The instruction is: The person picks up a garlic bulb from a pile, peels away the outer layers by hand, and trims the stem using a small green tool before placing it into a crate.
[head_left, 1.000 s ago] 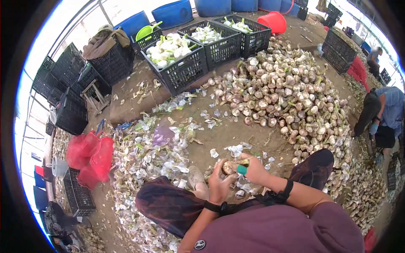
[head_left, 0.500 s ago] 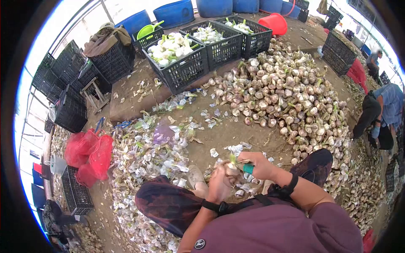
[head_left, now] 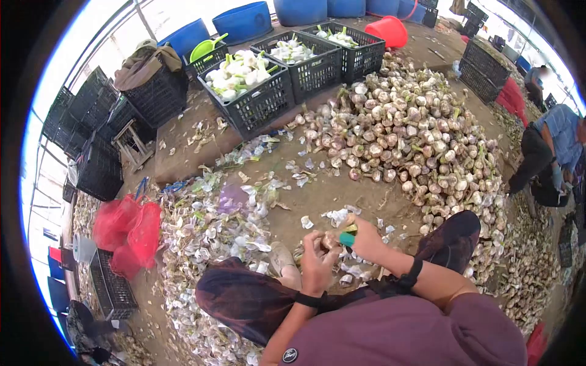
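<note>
In front of my knees, my left hand point(head_left: 317, 263) is closed around a garlic bulb point(head_left: 330, 240), its fingers curled and covering part of it. Close beside it, my right hand point(head_left: 370, 241) grips a small tool with a green handle point(head_left: 347, 238); its working end is too small and blurred to make out. Something yellowish green, perhaps a piece of stem, shows by the right fingers. Garlic skins point(head_left: 229, 222) lie thick on the ground to my left. A large heap of unpeeled garlic bulbs point(head_left: 409, 128) rises ahead and to the right.
Black crates point(head_left: 259, 100) of trimmed white garlic stand ahead, with a green scoop point(head_left: 206, 49) and a red bucket point(head_left: 389, 33) nearby. Red mesh bags point(head_left: 127, 229) lie left beside a black crate point(head_left: 112, 287). Another person point(head_left: 552, 149) works at the right.
My hands have moved slightly apart. The bulb's green stem, upright between the hands before, no longer shows on top. The green handle has tilted and shifted a little left.
</note>
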Tool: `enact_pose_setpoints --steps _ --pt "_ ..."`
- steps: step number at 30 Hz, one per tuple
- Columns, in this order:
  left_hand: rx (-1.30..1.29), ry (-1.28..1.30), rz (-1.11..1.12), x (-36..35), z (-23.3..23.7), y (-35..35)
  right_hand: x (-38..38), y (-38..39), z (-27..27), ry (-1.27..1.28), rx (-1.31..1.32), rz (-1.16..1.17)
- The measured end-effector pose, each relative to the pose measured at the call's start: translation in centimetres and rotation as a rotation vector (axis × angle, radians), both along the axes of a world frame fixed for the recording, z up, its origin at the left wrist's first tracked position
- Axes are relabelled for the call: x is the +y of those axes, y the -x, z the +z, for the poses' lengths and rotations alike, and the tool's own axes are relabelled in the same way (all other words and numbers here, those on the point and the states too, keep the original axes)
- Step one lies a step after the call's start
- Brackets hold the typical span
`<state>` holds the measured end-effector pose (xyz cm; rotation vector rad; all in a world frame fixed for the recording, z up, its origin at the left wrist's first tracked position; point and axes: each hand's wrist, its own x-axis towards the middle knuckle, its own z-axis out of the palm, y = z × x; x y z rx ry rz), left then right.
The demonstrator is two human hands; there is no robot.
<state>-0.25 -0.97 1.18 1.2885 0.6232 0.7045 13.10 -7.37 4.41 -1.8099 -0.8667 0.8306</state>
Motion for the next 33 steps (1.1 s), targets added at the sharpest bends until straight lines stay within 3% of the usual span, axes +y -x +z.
enact_pose_setpoints --steps 3,6,8,11,14,16,20,23,26,29,33 --pt "0.055 0.201 -0.018 0.5 0.3 0.5 0.2 0.0 -0.4 -0.021 -0.015 0.055" --pt "0.036 0.141 -0.047 0.4 -0.8 0.5 -0.4 -0.6 0.1 -0.041 -0.018 0.155" --pt "-0.047 0.37 -0.083 0.6 -1.8 0.8 -0.6 -1.0 0.3 -0.124 -0.025 0.233" --pt "-0.101 0.546 -0.181 0.6 -0.4 0.8 -0.5 -0.8 0.6 -0.197 -0.161 0.243" --pt "-0.158 0.675 -0.269 1.1 0.1 0.6 -0.1 -0.5 -0.1 -0.219 -0.098 0.151" --pt "-0.171 0.738 -0.272 1.0 0.5 0.3 0.1 -0.6 -0.1 -0.241 -0.301 0.121" --pt "-0.197 0.606 -0.143 0.5 -0.5 -0.2 0.0 -0.5 0.2 -0.331 -0.5 0.189" --pt "-0.293 0.675 -0.106 0.6 -0.7 -0.2 -0.1 -0.4 -0.7 -0.266 -0.26 0.091" --pt "-0.402 0.681 -0.098 0.5 0.1 0.3 -0.1 -2.4 -0.7 0.007 -0.25 -0.117" --pt "-0.42 0.621 -0.182 0.7 0.3 1.3 -0.3 -6.2 -4.3 -0.083 -0.271 -0.316" --pt "-0.387 0.716 -0.147 0.5 0.1 1.2 -1.0 -4.3 -0.7 -0.118 -0.258 0.032"
